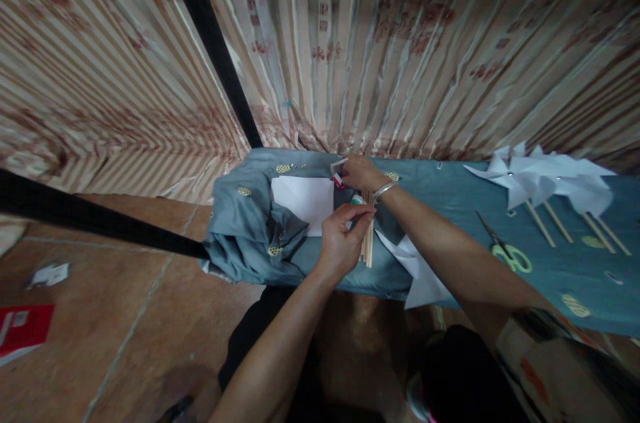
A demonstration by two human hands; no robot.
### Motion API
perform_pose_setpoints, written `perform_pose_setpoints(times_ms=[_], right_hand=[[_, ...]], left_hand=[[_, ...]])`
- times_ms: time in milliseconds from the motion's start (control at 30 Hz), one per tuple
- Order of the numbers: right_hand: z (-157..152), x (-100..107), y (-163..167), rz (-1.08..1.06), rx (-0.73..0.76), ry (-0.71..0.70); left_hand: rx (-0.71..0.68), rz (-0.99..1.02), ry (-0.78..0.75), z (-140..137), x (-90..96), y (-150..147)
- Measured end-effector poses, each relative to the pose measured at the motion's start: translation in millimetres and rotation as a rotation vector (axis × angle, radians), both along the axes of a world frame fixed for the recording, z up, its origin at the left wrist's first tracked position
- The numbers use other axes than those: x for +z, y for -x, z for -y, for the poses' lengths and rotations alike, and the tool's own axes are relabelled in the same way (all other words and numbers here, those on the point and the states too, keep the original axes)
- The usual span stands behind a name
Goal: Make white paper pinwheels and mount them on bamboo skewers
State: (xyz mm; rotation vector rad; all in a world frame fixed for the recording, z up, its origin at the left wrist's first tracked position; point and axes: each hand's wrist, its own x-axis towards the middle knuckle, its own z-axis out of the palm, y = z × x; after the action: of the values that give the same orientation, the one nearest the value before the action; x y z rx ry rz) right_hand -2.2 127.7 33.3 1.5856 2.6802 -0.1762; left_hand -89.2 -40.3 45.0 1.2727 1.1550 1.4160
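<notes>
My left hand is closed in a pinch over a bundle of wooden sticks; what its fingertips hold is too small to make out. Farther back, my right hand, with a silver bangle on the wrist, reaches left with its fingers bent down and partly hidden. Beside those fingers is a small red and white object. A stack of white paper lies left of both hands, a fold of cloth over its lower corner. Under my right forearm rests a folded white paper pinwheel shape.
Several white paper pinwheels on sticks lie at the right on the grey-green cloth. Scissors with light green handles are nearer. Dark poles and a striped curtain stand behind. A red packet lies on the floor.
</notes>
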Motion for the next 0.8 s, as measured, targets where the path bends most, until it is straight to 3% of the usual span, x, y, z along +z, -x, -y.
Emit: perform_pose_setpoints(times_ms=[567, 700, 800], right_hand=[[19.8, -6.4, -5.5, -0.255, -0.064, -0.049], [24.3, -11.0, -11.3, -0.396, -0.112, -0.065], [25.1, -14.2, -17.5, -0.533, -0.164, -0.072]], left_hand=[[-0.004, 0.001, -0.003, 0.9, -1.4, -0.6], [0.002, 0.045, 0.053, 0.3, 1.1, -2.3], [0.000, 0.202, 0.160, -1.4, 2.0, -5.3]])
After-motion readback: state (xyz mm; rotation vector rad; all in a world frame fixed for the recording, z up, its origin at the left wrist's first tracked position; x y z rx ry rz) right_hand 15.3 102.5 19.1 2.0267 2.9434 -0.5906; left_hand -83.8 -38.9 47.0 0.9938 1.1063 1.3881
